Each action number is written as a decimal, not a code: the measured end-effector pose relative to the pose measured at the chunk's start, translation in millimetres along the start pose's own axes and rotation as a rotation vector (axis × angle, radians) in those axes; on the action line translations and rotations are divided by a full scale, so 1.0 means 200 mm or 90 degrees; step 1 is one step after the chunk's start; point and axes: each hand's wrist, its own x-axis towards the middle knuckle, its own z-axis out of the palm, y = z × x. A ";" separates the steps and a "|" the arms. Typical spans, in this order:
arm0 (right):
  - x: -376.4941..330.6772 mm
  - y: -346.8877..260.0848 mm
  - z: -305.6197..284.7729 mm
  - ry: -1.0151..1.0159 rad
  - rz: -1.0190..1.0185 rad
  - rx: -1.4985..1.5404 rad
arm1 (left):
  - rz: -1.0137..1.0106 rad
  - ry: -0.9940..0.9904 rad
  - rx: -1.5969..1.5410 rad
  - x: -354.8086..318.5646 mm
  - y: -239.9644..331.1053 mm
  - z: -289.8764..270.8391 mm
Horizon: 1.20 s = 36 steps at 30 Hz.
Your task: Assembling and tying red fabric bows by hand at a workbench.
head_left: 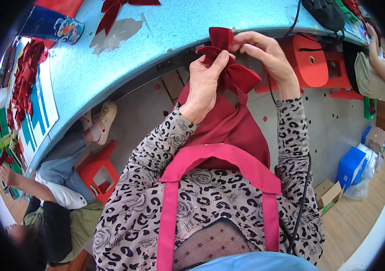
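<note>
A dark red velvet ribbon bow (242, 76) is held up in front of me at the near edge of the table. My left hand (204, 86) grips its middle, thumb pressed on the knot. My right hand (269, 54) is at the bow's upper right side, with curled fingertips closed at the edge of a loop. What lies between those fingertips is too small to make out. Below the bow, a dark red apron (233, 131) with pink straps covers my lap.
The blue tabletop (165, 25) carries another red bow (109, 16), a dark blue box (50, 25) and a heap of red ribbon pieces (26, 83). Red stools (97, 169) stand at both sides. A co-worker's hand (6, 174) is at left; another person sits at right.
</note>
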 end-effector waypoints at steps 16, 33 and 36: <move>-0.14 -0.17 0.19 -0.033 0.160 0.008 | -0.151 -0.064 -0.111 -0.05 0.14 -0.11; -0.22 -0.17 0.30 0.224 -0.029 0.145 | -0.094 -0.016 -0.173 -0.07 0.19 -0.01; -0.21 -0.14 0.30 0.236 -0.048 0.157 | -0.086 -0.032 -0.136 -0.08 0.17 -0.02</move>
